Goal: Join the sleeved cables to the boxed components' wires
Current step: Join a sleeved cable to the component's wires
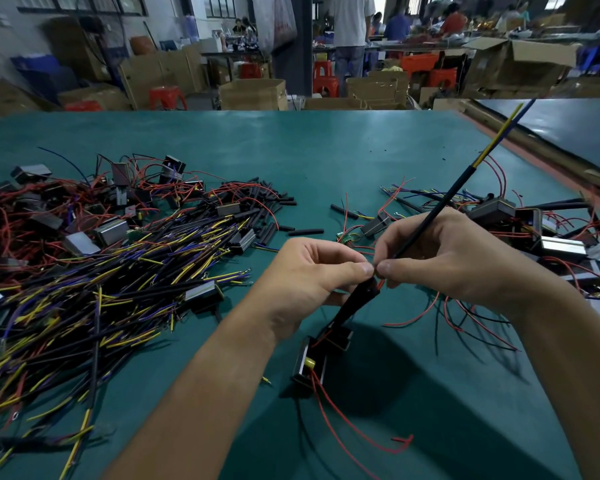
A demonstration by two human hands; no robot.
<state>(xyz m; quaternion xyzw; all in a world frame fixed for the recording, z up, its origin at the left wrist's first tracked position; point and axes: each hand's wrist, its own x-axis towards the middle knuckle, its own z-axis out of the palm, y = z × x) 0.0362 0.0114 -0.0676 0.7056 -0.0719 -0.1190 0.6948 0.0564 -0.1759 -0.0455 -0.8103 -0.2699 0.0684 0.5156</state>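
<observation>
Low in the frame's centre, the left hand (312,271) and right hand (440,258) meet thumb to thumb. The right pinches the cable (440,206), which slants to the upper right. The left pinches the wires (355,301) of the box (317,358) just below. A cable pile (101,271) covers the table (291,150) at left.

Black sleeved cable (440,204), yellow+blue ends, tilts up to far right. Boxed component (309,362), black w/ red wires (333,424), near centre below it.

Cardboard boxes (253,93) and red stools (167,97) crowd the workshop floor.
</observation>
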